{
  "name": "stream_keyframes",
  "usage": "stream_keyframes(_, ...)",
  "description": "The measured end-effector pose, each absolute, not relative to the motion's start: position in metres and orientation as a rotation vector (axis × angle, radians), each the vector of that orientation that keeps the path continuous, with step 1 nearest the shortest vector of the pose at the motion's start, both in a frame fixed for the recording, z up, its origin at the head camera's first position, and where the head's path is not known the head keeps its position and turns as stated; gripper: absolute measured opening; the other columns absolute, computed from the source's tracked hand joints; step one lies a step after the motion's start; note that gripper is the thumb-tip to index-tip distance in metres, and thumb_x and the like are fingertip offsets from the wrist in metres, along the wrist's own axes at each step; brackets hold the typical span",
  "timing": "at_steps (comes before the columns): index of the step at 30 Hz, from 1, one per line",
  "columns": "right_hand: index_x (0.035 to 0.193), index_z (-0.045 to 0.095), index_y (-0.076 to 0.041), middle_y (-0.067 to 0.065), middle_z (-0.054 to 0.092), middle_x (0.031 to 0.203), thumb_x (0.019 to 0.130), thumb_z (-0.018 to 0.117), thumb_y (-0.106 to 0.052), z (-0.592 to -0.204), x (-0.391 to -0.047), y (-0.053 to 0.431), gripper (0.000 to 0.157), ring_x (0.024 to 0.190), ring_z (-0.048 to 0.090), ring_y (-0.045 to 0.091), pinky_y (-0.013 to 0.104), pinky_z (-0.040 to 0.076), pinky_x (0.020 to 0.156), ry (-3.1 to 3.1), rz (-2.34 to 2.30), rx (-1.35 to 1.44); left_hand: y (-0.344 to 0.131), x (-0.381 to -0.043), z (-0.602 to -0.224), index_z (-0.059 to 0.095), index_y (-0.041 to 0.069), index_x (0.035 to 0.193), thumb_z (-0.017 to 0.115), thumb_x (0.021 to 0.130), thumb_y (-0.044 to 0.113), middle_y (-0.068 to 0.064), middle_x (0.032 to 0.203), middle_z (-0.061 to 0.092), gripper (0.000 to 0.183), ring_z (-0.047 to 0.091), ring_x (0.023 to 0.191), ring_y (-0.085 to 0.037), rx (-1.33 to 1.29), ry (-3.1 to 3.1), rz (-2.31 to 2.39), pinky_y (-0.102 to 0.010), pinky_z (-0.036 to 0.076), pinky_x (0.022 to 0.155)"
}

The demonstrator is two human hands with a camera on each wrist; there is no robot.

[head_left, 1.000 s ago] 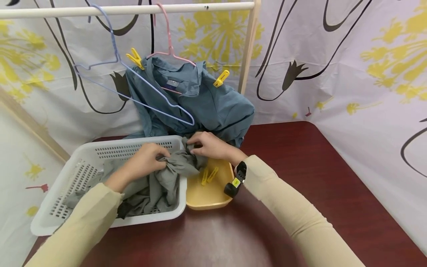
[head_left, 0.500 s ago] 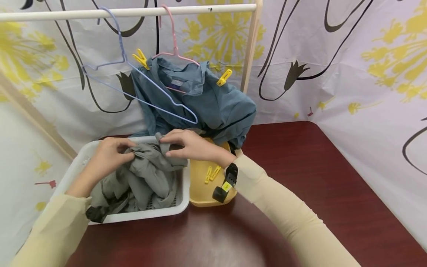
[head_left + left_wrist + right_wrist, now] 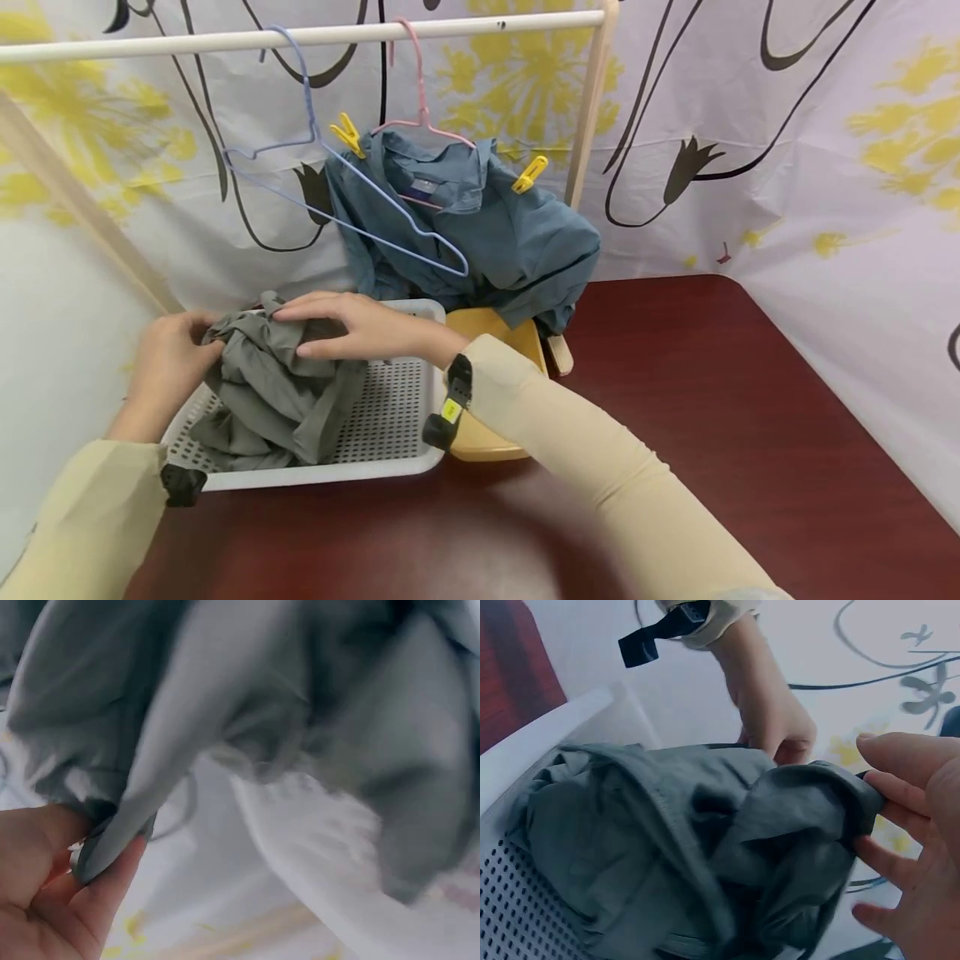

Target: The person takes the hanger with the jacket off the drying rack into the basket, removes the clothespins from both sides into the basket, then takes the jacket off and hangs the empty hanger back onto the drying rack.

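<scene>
A crumpled grey-green garment [image 3: 281, 392] lies bunched over the left part of the white perforated basket [image 3: 322, 475]. My left hand [image 3: 168, 362] pinches its upper left part; in the left wrist view, the thumb and fingers close on a fold of the cloth [image 3: 217, 675]. Higher on the bundle, my right hand [image 3: 352, 325] grips an upper edge of the fabric. The right wrist view shows those fingers [image 3: 896, 859] at the cloth's edge, with a long raised seam [image 3: 664, 806] running down the garment. What the garment is cannot be told from these folds.
A blue shirt [image 3: 502, 233] hangs on a pink hanger [image 3: 422, 92], with yellow clothespins [image 3: 531, 175] at its shoulders. Beside it, a bare blue hanger [image 3: 309, 108] hangs from the white rail [image 3: 345, 33]. My right arm partly covers a yellow tray [image 3: 480, 446].
Both hands have moved left with the garment, baring the basket's right floor. The clothespins in the yellow tray are now hidden behind my right arm. The view has shifted slightly left.
</scene>
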State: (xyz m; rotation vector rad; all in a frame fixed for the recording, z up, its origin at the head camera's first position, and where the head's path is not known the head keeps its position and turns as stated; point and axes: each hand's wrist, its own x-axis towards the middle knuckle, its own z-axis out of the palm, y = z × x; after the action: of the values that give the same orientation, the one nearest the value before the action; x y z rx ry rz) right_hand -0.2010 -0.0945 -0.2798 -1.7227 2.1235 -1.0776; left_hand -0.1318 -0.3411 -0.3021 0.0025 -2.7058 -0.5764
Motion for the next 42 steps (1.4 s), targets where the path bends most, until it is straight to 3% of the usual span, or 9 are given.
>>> stream_keyframes(4,0.143,0.032,-0.008,0.007,0.023,0.149,0.092,0.057,-0.022,-0.294,-0.208,-0.114,0.059,0.133,0.016,0.002,0.010,0.016,0.103,2.091,-0.914,-1.665,-0.339,-0.139,-0.319,0.048,-0.015,0.114,0.062,0.076,-0.009,-0.038,0.092,0.054,0.041,0.053,0.078,-0.049,-0.038,-2.790,-0.514,-0.056,0.043,0.062)
stream_keyframes(6,0.146,0.023,-0.013,0.006,0.012,0.152,0.091,0.058,-0.028,-0.304,-0.210,-0.120,0.067,0.135,0.009,0.004,0.013,0.013,0.105,2.097,-0.795,-1.593,-0.334,-0.143,-0.326,0.040,-0.013,0.124,0.061,0.076,-0.010,-0.040,0.102,0.051,0.053,0.050,0.088,-0.053,-0.128,-2.858,-0.512,-0.059,0.042,0.069)
stream_keyframes(10,0.149,0.006,-0.028,0.003,-0.007,0.153,0.084,0.063,-0.045,-0.321,-0.212,-0.124,0.088,0.138,-0.003,0.019,0.031,0.011,0.110,2.186,-0.522,-1.376,-0.323,-0.151,-0.334,0.025,-0.012,0.136,0.056,0.081,-0.006,-0.041,0.123,0.039,0.063,0.039,0.110,-0.055,-0.474,-3.073,-0.573,-0.063,0.034,0.088)
stream_keyframes(13,0.147,-0.002,-0.035,0.003,-0.015,0.152,0.076,0.067,-0.054,-0.330,-0.214,-0.120,0.100,0.138,-0.005,0.028,0.043,0.013,0.110,2.285,-0.359,-1.210,-0.316,-0.156,-0.335,0.019,-0.016,0.137,0.055,0.087,0.010,-0.041,0.134,0.025,0.067,0.026,0.121,-0.056,-0.659,-3.267,-0.687,-0.065,0.025,0.096)
stream_keyframes(17,0.146,-0.007,-0.037,0.003,-0.015,0.152,0.071,0.069,-0.059,-0.337,-0.216,-0.113,0.109,0.138,0.000,0.030,0.046,0.020,0.108,2.362,-0.242,-1.041,-0.305,-0.162,-0.332,0.015,-0.013,0.140,0.058,0.089,0.032,-0.040,0.139,0.014,0.081,0.014,0.125,-0.056,-0.648,-3.458,-0.692,-0.066,0.019,0.098)
stream_keyframes(24,0.145,-0.008,-0.039,0.002,-0.012,0.153,0.068,0.066,-0.065,-0.344,-0.216,-0.109,0.109,0.138,0.007,0.026,0.043,0.025,0.106,2.374,-0.037,-0.876,-0.293,-0.173,-0.333,0.010,-0.008,0.143,0.057,0.087,0.046,-0.039,0.141,0.008,0.091,0.010,0.128,-0.054,-0.491,-3.731,-0.550,-0.065,0.019,0.098)
stream_keyframes(32,0.142,-0.010,-0.045,-0.001,-0.011,0.152,0.069,0.064,-0.066,-0.358,-0.220,-0.121,0.107,0.137,0.009,0.021,0.038,0.030,0.102,2.326,0.147,-0.844,-0.293,-0.179,-0.341,0.007,-0.008,0.143,0.057,0.083,0.055,-0.036,0.143,0.010,0.100,0.010,0.129,-0.051,-0.379,-3.899,-0.512,-0.063,0.017,0.101)
stream_keyframes(42,0.148,0.005,-0.032,0.008,-0.004,0.153,0.080,0.066,-0.048,-0.335,-0.220,-0.109,0.093,0.138,0.004,0.020,0.033,0.025,0.106,2.272,-0.155,-1.031,-0.300,-0.171,-0.331,0.011,-0.010,0.142,0.059,0.085,0.046,-0.039,0.138,0.020,0.093,0.020,0.125,-0.054,-0.448,-3.815,-0.568,-0.063,0.024,0.098)
